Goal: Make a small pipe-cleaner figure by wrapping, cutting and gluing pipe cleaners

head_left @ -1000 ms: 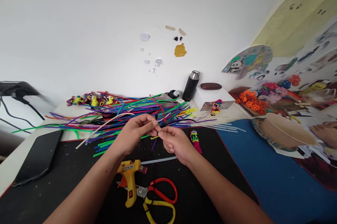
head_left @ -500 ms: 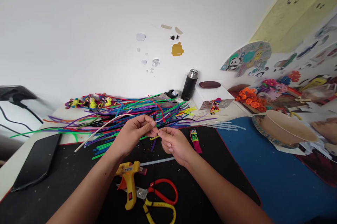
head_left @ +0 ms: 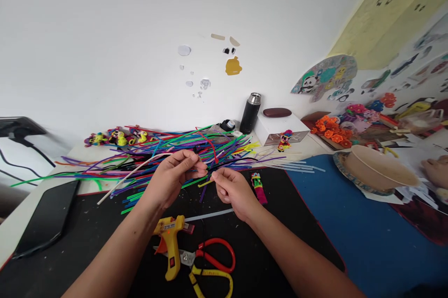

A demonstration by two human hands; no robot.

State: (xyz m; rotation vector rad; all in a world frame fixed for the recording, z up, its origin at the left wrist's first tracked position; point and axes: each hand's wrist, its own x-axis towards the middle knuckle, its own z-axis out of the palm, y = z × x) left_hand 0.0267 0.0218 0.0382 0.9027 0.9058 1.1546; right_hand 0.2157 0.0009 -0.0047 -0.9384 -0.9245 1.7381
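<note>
My left hand [head_left: 175,172] is closed in a pinch over the front of a pile of coloured pipe cleaners [head_left: 147,167]; what it holds is too small to name. Close on its right, my right hand [head_left: 231,188] pinches a short yellow stem [head_left: 206,183] between thumb and forefinger. A small gap separates the fingertips. Below the hands lie a yellow glue gun [head_left: 171,242] with a translucent glue stick [head_left: 210,215] and scissors [head_left: 210,260] with red and yellow handles. A small magenta and green figure piece [head_left: 259,188] rests on the black mat right of my right hand.
A black bottle [head_left: 250,114] and a white box [head_left: 280,128] stand by the wall, a small figure [head_left: 285,141] before the box. A phone [head_left: 47,218] lies left. A bowl [head_left: 380,169] sits right, near another person's hand [head_left: 436,171] at the edge.
My hands, which were touching at the fingertips, have come slightly apart, and the yellow stem now shows at my right fingertips. The whole view has shifted a little.
</note>
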